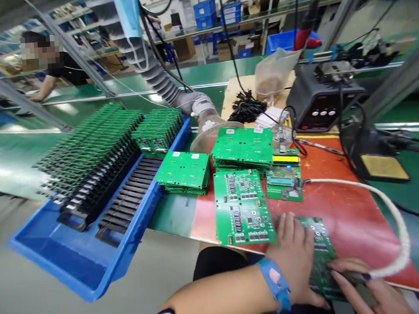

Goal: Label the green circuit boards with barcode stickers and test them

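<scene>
My left hand (296, 256), with a blue strap at the wrist, lies spread on the left part of a green circuit board (322, 252) at the table's front edge. At that board's lower right, my right hand (365, 280) is closed round the connector end of a white sleeved cable (397, 225). The cable curves back to a small board with a lit yellow display (285, 159). Left of my left hand lies another green board (244, 212) with digit displays. Stacks of green boards (243, 147) stand behind it.
A blue tray (69, 253) at the left holds racks of upright boards. At the back right are a black soldering station (325, 101) and a sponge stand (384, 166). A fume hose (168, 83) hangs over the bench. A person (67, 71) sits at the far left.
</scene>
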`<state>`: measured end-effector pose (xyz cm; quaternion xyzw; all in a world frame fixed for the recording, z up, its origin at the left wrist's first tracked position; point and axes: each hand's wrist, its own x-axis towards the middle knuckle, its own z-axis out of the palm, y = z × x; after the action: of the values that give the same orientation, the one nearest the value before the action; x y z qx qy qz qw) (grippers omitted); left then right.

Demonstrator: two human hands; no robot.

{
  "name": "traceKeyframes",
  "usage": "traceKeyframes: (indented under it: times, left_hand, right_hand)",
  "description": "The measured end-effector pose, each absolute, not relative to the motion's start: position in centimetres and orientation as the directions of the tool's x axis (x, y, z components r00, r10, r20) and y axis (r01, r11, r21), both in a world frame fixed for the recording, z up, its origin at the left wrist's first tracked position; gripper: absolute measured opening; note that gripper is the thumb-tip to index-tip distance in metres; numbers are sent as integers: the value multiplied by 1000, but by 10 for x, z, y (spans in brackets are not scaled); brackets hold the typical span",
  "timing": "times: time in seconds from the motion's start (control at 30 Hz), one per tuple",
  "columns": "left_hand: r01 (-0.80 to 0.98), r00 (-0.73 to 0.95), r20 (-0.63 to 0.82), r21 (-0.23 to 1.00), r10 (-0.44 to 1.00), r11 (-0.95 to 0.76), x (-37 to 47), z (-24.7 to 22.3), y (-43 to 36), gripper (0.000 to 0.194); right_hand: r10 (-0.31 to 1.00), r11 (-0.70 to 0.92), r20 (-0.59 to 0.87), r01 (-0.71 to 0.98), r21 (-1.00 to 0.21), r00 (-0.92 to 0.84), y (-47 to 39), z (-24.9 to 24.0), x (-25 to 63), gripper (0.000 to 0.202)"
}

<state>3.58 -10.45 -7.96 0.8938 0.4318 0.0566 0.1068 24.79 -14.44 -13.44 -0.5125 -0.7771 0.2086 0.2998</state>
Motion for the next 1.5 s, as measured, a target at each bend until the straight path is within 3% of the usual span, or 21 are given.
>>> traceKeyframes:
  times: [0.23, 0.57, 0.9, 1.13, 1.33, 1.43, 1.5]
  left_hand:
    - [768, 625, -83, 244, 776, -592, 43, -82, -101, 123]
    - [773, 600, -104, 330, 793, -541, 42, -87, -99, 126]
    - [747, 605, -54, 382, 794, -543, 46, -108, -96, 141]
    - [743, 625, -108, 388, 773, -546, 44, -93, -90, 137]
    - [785, 592, -151, 331, 792, -523, 50, -80, -104, 138]
    - [732, 644, -91, 359, 759, -579, 42, -70, -131, 135]
    - [667, 689, -38, 422, 723, -614, 28, -58, -151, 132]
  right_hand:
    - [899, 434, 307, 719, -543, -311, -141, -102, 226, 11]
    - [921, 390, 240, 717, -579, -307, -143, -100, 226, 11]
    - [930, 367, 223, 693, -620, -293, -143, -97, 224, 10]
    - [977, 172, 40, 660, -731, -211, -143, -96, 228, 13]
    - [987, -26, -113, 589, -808, -112, -135, -80, 244, 32]
    - [990, -103, -142, 730, -676, 9, -129, -61, 268, 44]
    - [961, -229, -234, 895, -382, 146, -120, -44, 280, 49]
